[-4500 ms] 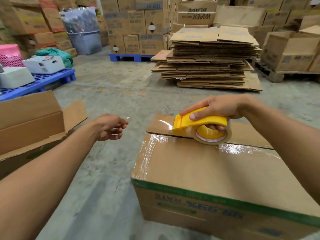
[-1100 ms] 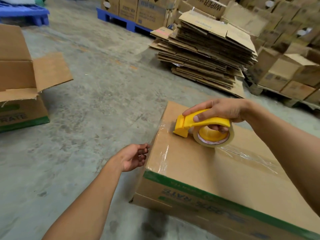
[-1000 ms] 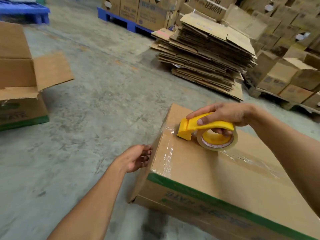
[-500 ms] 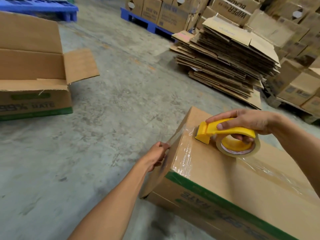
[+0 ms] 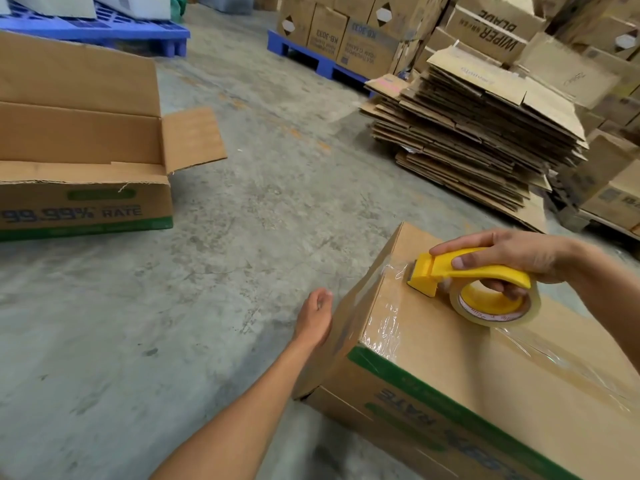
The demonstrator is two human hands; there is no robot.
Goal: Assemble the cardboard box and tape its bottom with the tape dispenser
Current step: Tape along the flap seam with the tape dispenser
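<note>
A cardboard box (image 5: 433,344) with a green stripe lies upside down on the concrete floor at the lower right, clear tape shining along its top seam. My right hand (image 5: 512,254) grips a yellow tape dispenser (image 5: 474,282) whose blade end rests on the box top near the left edge. The tape roll sits under my fingers. My left hand (image 5: 313,318) lies flat against the box's left end face, fingers together and pointing away from me. It holds nothing.
An open box (image 5: 79,140) printed "99.99% RATE" stands at the left with flaps up. A tall stack of flattened cartons (image 5: 474,133) sits at the right rear. Blue pallets (image 5: 104,32) with boxes line the back.
The dispenser has slid left along the seam to the box's left edge. My left hand moved from beside the box onto its left end face. The view swung left.
</note>
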